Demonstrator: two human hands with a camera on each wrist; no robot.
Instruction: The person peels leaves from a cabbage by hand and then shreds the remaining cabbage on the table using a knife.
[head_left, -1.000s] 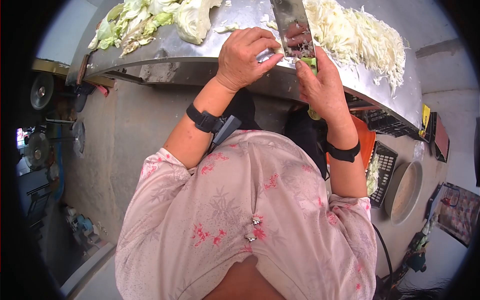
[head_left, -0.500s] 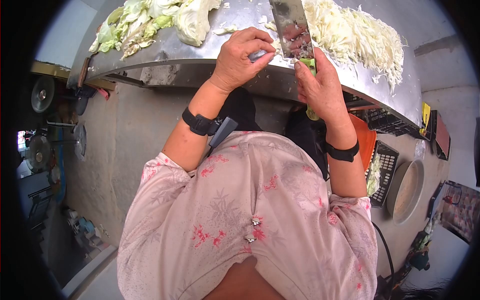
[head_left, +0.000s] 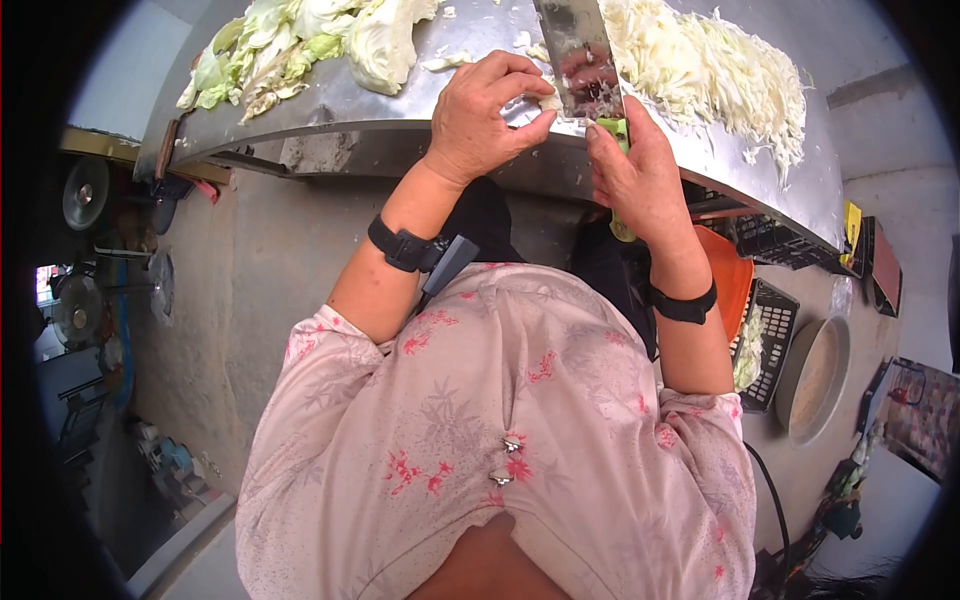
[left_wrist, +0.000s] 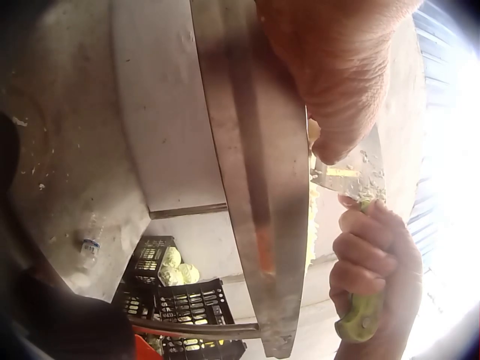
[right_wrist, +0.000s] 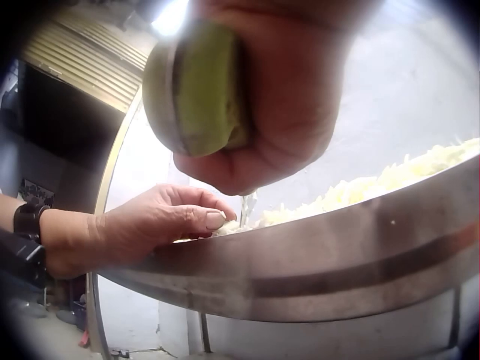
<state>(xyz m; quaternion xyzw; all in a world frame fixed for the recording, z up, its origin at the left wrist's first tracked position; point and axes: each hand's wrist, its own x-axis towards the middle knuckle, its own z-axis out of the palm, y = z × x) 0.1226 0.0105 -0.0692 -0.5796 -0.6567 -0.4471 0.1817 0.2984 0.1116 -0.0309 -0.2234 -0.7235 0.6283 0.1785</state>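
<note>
My right hand (head_left: 640, 175) grips the green handle (left_wrist: 364, 315) of a broad kitchen knife. Its flat metal blade (head_left: 580, 60) points away from me over the steel table, with bits of cabbage stuck to it. Just left of the blade, my left hand (head_left: 490, 115) has its fingers bent and holds a small piece of cabbage (right_wrist: 227, 227) against the tabletop, fingertips close to the blade. Right of the blade lies a long heap of shredded cabbage (head_left: 710, 75). Most of the held piece is hidden by fingers.
Loose cabbage leaves (head_left: 270, 50) and a larger cabbage chunk (head_left: 388, 42) lie on the left of the steel table (head_left: 330, 105). Below on the right are an orange tub (head_left: 728, 275), black crates (head_left: 770, 350) and a round metal basin (head_left: 815, 380). A plastic bottle (left_wrist: 91, 247) is on the floor.
The knife has shifted slightly left, together with my right hand. My left hand has drawn a little left too, its fingers still at the cabbage beside the blade.
</note>
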